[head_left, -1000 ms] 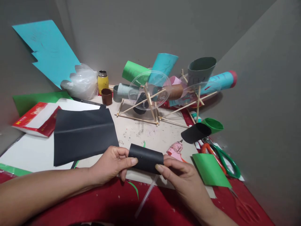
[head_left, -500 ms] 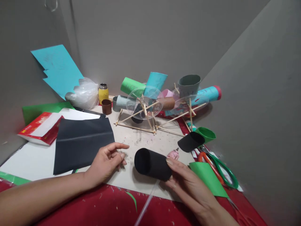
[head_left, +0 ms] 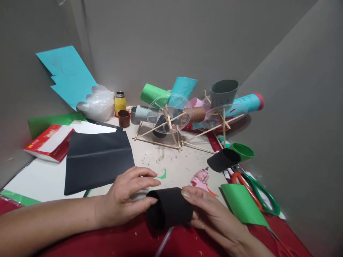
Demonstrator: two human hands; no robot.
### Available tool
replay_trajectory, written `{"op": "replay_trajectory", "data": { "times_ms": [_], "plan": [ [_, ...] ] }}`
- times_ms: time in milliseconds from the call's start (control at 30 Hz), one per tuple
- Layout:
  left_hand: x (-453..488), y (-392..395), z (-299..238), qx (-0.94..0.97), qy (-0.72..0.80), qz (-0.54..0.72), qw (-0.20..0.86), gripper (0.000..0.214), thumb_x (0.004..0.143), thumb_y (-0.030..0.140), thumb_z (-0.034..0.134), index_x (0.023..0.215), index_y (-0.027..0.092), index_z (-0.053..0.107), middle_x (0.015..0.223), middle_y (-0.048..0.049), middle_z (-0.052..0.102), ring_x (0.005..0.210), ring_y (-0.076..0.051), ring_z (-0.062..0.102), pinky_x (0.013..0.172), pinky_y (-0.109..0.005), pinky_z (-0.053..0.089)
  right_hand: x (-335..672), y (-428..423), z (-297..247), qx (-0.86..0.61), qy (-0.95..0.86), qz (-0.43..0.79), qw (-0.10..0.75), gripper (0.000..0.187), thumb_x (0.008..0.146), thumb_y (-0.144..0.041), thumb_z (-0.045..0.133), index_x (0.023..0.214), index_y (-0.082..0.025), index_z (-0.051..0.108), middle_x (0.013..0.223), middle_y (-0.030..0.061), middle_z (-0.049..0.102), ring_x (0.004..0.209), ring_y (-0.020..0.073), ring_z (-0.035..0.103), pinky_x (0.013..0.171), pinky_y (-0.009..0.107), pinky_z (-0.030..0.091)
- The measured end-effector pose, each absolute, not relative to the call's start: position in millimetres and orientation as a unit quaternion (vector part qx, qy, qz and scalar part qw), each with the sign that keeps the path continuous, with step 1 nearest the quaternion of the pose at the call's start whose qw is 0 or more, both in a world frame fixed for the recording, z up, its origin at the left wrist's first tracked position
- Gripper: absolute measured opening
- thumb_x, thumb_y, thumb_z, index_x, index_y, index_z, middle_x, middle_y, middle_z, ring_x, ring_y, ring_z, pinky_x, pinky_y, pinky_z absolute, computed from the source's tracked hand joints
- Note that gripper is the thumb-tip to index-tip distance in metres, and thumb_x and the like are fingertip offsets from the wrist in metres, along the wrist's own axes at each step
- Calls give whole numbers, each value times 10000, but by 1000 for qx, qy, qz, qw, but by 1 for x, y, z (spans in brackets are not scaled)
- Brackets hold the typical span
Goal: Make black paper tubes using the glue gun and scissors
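A black paper tube [head_left: 175,207] lies on its side in my right hand [head_left: 214,214], whose thumb and fingers close on its right end. My left hand [head_left: 131,196] is at the tube's open left end with thumb and fingers apart. Its thumb tip overlaps the tube's rim; whether it touches cannot be made out. Just beyond the tube lies a pink glue gun [head_left: 200,178], with a small green paper scrap [head_left: 163,175] to its left. A second black tube [head_left: 222,160] rests farther right.
A black sheet [head_left: 99,160] and a red-and-white packet [head_left: 49,142] lie left. Stick frames with clear plastic discs [head_left: 170,112] and coloured paper tubes stand behind. Scissors [head_left: 261,196] and a green paper piece [head_left: 242,205] are right; a yellow bottle [head_left: 120,103] stands at the back.
My right hand has brought the black tube down, nearer to me. My left hand has moved right, up to the tube's open end. The glue gun and green scrap now show more fully.
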State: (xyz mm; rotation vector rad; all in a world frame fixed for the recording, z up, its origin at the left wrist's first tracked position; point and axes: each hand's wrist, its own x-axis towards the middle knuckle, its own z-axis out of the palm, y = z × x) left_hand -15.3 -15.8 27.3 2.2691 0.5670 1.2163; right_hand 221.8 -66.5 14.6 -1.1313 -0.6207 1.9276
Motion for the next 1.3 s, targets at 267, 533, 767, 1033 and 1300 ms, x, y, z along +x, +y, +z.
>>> {"op": "replay_trajectory", "data": {
  "times_ms": [267,533,767,1033,1300],
  "plan": [
    [-25,-17,29,919,96,375,75,263,826,119,558,1041,242,649,794,-56,702,719,-186,630,759,-352,496,216,-72,15,-441,-311,757,368,395,731,-456,765,601,-139,568,482,-45,498,372,31,329,375,166,207],
    [-27,-17,34,905,117,399,96,231,863,145,503,1028,225,644,791,-66,691,722,-179,615,812,-375,489,232,-69,18,-568,-509,462,453,258,844,-433,649,844,-179,695,692,23,646,585,117,552,530,204,429],
    [-18,-21,42,865,210,418,180,155,833,82,540,887,193,634,793,-49,633,736,-147,580,705,-294,480,227,-69,17,-440,-729,284,441,283,826,-158,637,1086,-251,697,889,66,690,767,181,649,661,274,530],
    [-9,-23,34,782,274,400,391,49,805,124,599,774,152,626,788,-38,619,758,-130,593,707,-245,473,227,-72,16,-428,-723,315,441,182,871,-143,579,890,-223,741,734,42,638,636,157,622,551,247,488],
    [-9,-11,23,598,367,343,625,460,837,320,610,1265,168,540,1101,-99,636,907,-167,589,851,-337,484,241,-71,29,-490,-714,247,436,136,869,-148,521,764,-203,587,749,31,575,704,173,548,611,263,422]
  ]
}}
